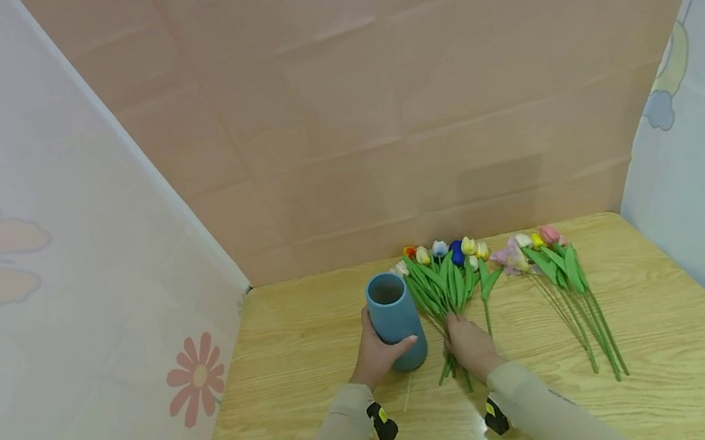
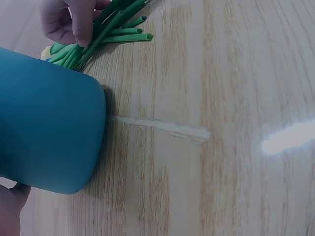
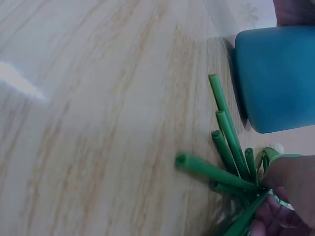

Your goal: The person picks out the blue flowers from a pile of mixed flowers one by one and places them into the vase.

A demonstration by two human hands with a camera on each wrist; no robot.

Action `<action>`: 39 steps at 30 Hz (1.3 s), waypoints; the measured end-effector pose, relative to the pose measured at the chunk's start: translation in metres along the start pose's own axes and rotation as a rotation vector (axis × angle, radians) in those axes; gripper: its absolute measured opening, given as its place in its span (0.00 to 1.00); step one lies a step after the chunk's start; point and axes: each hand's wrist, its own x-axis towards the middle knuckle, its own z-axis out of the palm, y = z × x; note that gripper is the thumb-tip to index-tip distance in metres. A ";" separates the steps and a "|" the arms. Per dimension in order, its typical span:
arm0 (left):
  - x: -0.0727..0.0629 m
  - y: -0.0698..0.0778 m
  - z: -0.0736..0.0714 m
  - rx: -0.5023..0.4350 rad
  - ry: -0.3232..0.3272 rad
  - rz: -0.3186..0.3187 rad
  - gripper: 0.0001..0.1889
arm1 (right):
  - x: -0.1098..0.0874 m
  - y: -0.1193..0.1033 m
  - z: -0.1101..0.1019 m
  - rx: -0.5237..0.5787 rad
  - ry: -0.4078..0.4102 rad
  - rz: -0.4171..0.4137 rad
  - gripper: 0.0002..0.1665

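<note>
A blue vase (image 1: 401, 331) stands upright on the table, its round mouth facing up. My left hand (image 1: 377, 354) grips it from the left side, thumb across the front. Just right of the vase, my right hand (image 1: 470, 343) holds a bunch of artificial tulips (image 1: 447, 286) by the stems. Their heads, in white, yellow, orange and blue, point to the back of the table. In the right wrist view the cut ends of the green stems (image 3: 231, 142) fan out from the fingers. The left wrist view shows the vase's lower part (image 2: 54, 123) close up, beside the stems.
To the right lies a second group of artificial flowers (image 1: 575, 292), pink, yellow, white and lilac, with stems toward the front. A single stem (image 1: 486, 306) lies beside the held bunch. The wooden table (image 1: 299, 321) has a pale scuff (image 2: 167, 128) before the vase. Cloth walls enclose it.
</note>
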 end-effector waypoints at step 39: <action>-0.001 0.004 -0.001 -0.025 -0.020 -0.009 0.52 | 0.006 0.066 -0.056 0.245 0.418 -0.078 0.14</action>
